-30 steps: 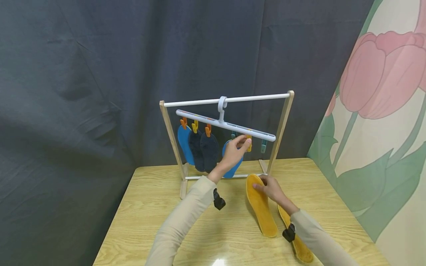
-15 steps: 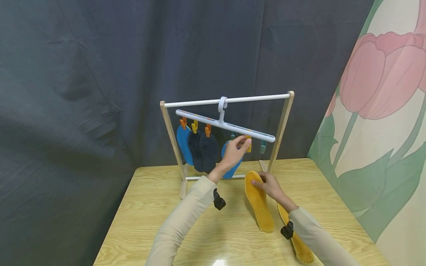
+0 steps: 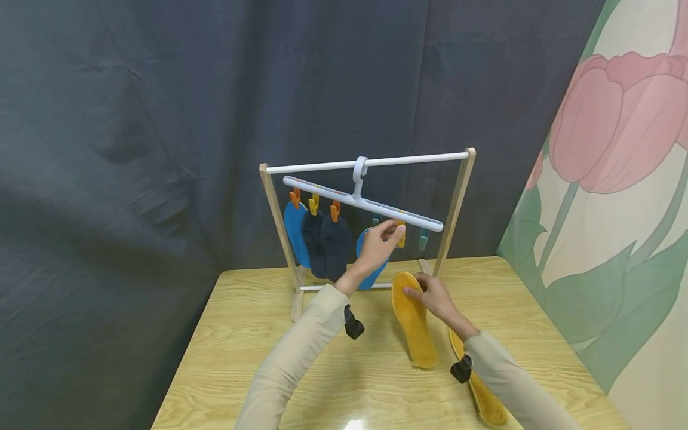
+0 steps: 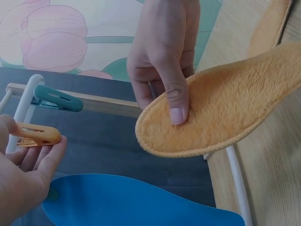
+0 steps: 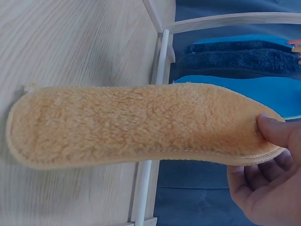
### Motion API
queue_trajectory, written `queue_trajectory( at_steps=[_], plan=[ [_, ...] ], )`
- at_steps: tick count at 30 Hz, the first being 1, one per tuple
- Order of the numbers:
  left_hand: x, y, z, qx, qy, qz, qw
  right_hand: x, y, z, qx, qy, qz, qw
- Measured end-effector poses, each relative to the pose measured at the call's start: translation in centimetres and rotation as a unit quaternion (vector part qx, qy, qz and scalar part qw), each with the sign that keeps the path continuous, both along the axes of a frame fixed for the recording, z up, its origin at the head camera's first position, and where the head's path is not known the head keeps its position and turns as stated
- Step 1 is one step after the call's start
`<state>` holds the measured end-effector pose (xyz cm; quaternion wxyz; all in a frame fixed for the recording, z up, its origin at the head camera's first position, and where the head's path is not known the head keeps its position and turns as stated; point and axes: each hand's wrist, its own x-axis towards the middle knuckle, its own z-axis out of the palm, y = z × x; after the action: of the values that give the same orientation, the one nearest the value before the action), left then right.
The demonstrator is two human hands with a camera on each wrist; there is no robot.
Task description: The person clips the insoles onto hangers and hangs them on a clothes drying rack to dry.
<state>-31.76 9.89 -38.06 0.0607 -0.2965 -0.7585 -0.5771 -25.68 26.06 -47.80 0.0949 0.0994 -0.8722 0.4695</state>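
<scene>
My left hand point(image 3: 378, 246) pinches a yellow clothespin point(image 3: 401, 235) that hangs from the pale hanger point(image 3: 387, 210). My right hand point(image 3: 438, 300) grips a fuzzy orange-yellow insole point(image 3: 412, 322) near its upper end, thumb on the fleecy face, in the air below and right of that clothespin. In the left wrist view the gripped end of the insole point(image 4: 221, 106) is turned toward the yellow clothespin point(image 4: 40, 135). A blue insole point(image 3: 371, 263) hangs partly behind my left hand. A second orange-yellow insole point(image 3: 486, 397) lies on the table, partly under my right forearm.
The hanger hooks over the white rail of a wooden-legged rack point(image 3: 455, 209) and tilts down to the right. Left on it hang dark insoles point(image 3: 335, 248) and a blue insole point(image 3: 295, 233) from orange and yellow clothespins. A green clothespin point(image 3: 424, 240) is near its right end.
My right hand has lifted the orange-yellow insole slightly upward and to the left, nearer the hanger. My left hand stays at the yellow clothespin, and the hanger has shifted very slightly.
</scene>
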Motion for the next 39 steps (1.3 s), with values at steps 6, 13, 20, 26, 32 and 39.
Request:
queue_trajectory(
  at_steps=[6, 13, 20, 26, 32, 39],
  plan=[
    [2.1, -0.4, 2.0, 0.010, -0.002, 0.002, 0.9999, 0.0, -0.1, 0.3, -0.011, 0.003, 0.006, 1.000],
    [2.8, -0.6, 2.7, 0.025, -0.007, -0.004, 0.9997, 0.0, -0.2, 0.7, -0.025, 0.011, 0.011, 1.000],
    [2.6, -0.6, 2.6, 0.025, -0.001, -0.003, 0.9997, 0.0, -0.5, 1.3, -0.025, 0.032, 0.012, 0.999],
    [1.3, -0.2, 1.5, 0.042, -0.004, -0.006, 0.9991, -0.1, -0.6, 1.8, -0.022, 0.028, 0.008, 0.999],
    [-0.1, 0.1, 0.2, 0.036, -0.010, 0.015, 0.9992, 0.0, -0.7, 2.2, -0.035, 0.031, 0.015, 0.999],
    [-0.1, 0.1, 0.5, 0.030, -0.010, 0.030, 0.9990, 0.0, -0.9, 2.7, -0.037, 0.053, 0.009, 0.998]
  ],
)
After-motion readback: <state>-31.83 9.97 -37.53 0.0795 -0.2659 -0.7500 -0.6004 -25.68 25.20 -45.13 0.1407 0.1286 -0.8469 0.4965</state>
